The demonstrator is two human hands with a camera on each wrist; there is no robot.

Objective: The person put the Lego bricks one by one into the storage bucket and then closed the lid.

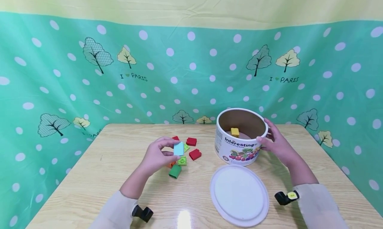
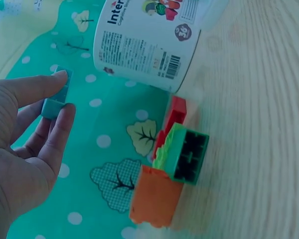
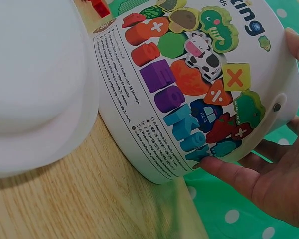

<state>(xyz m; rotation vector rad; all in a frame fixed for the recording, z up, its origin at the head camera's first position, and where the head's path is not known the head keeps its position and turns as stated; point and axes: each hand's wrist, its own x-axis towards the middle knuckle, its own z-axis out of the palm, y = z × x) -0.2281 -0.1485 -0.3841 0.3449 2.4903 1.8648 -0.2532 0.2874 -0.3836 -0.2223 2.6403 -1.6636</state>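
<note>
"Start at the left. What are your fingers doing there?"

"My left hand pinches a light blue block between thumb and fingers, holding it above the other loose blocks."

"And what lies around it?"

"Close below, an orange block, partly covered by my hand in the head view, and a dark green block tipped so its hollow underside shows to the left wrist. Light green blocks sit beside them. Just right lie red blocks, low on the wood between my blue piece and the bucket."

"What stands higher?"

"The bucket's printed wall, with its mouth facing up. A yellow block is inside. The white lid lies just in front; I cannot tell whether they touch. At the right side, my right hand grasps the bucket, thumb to the front, fingers round towards the back."

"Edges and room?"

"The table's left edge slants well apart from my left hand, with a wide stretch of wood between. At the back, the far edge meets the dotted curtain, near the bucket. A strip of wood runs between the blocks and the lid. Right of my right hand, a narrower band reaches the right edge."
</note>
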